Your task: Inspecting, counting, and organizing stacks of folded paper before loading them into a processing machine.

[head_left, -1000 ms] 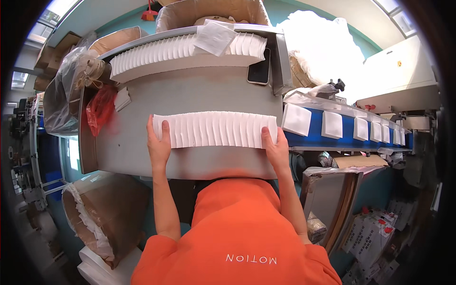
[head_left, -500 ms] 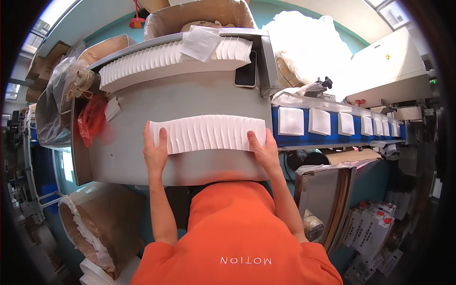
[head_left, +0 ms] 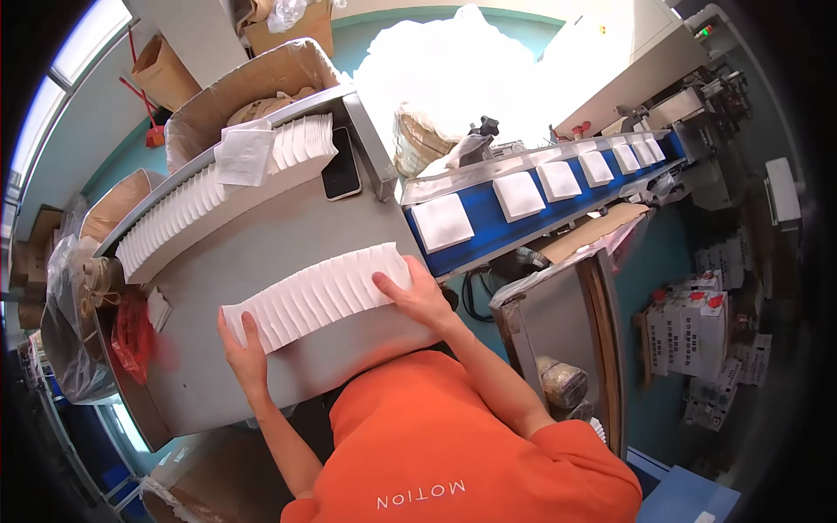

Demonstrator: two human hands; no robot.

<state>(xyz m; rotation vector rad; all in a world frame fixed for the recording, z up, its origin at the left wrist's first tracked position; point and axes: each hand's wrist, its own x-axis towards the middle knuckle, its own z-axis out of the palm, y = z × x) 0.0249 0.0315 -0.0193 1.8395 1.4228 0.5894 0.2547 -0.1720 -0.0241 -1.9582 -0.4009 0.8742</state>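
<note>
While both hands squeeze a fanned row of white tissues (head_left: 318,295) near the table's (head_left: 261,235) front edge, left hand (head_left: 244,357) and right hand (head_left: 418,296) press flat — fingers together. Uneven pressure could buckle the row — spilling sheets.

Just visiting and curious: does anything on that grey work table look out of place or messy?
Mostly tidy. One loose white sheet lies flat and crooked on top of the long back row of white pads, and a dark phone sits beside that row. The row between both hands looks even.
</note>
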